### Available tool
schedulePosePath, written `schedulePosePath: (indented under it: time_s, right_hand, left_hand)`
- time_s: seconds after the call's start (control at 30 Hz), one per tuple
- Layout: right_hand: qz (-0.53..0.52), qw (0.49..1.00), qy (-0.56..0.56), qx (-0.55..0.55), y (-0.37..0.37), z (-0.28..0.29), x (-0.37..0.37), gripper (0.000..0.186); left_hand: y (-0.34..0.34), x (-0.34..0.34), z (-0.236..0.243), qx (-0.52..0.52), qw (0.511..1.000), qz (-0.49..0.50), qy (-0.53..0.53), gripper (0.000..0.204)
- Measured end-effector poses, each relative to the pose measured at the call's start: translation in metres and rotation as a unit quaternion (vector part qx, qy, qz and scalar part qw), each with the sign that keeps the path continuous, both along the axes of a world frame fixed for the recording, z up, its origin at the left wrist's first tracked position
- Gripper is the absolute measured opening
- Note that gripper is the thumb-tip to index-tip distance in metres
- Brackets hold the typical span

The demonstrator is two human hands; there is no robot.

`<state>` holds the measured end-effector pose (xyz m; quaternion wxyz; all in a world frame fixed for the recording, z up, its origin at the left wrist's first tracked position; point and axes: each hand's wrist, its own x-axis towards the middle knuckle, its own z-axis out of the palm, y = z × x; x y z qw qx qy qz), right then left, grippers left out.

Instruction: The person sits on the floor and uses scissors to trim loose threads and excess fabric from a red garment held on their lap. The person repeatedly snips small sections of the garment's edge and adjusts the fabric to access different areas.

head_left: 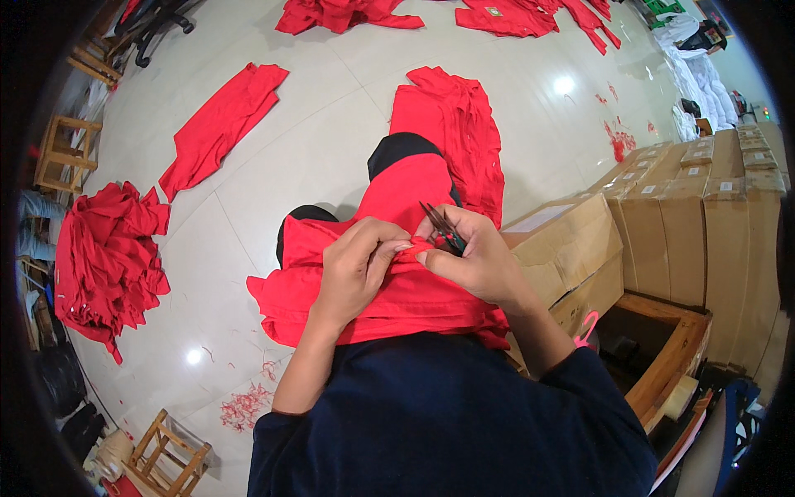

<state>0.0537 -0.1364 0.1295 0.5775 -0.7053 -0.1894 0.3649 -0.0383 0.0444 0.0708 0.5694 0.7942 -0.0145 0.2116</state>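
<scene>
A red garment [331, 305] lies spread over my lap, with part of it reaching forward over my knees. My left hand [358, 263] is closed, pinching a small fold of the cloth between thumb and fingertips. Right beside it, my right hand [480, 258] grips dark thread snips [439, 224], their pointed blades facing forward and to the left. The thumb and finger of that hand also meet at the same fold. Whether a thread lies between the fingertips is too small to tell.
On the tiled floor ahead lie a red garment [455, 124] and another [224, 124]. A red heap [112, 257] is at the left. Cardboard boxes [671, 232] and a wooden frame [662, 364] stand close on my right. Thread scraps [246, 406] and a stool [166, 455] are at lower left.
</scene>
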Motion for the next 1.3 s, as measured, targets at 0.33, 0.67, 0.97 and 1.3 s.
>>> schedulePosePath:
  time_s: [0.33, 0.67, 0.97, 1.3]
  right_hand:
    - [0.006, 0.998, 0.055, 0.044, 0.001, -0.013, 0.003, 0.009]
    - [-0.012, 0.998, 0.033, 0.047, 0.003, -0.016, 0.001, 0.012]
    - [-0.010, 0.999, 0.006, 0.042, 0.002, -0.020, 0.002, 0.014]
    - [-0.115, 0.985, 0.091, 0.096, -0.008, -0.002, -0.019, 0.047]
  left_hand:
    - [-0.002, -0.001, -0.004, -0.010, 0.999, 0.016, 0.037, 0.019]
    - [0.000, -0.002, 0.004, -0.126, 0.989, -0.042, 0.067, 0.012]
    - [0.006, -0.010, -0.001, -0.122, 0.985, -0.031, 0.117, 0.007]
    - [-0.004, -0.003, 0.013, -0.175, 0.977, 0.019, 0.123, 0.008]
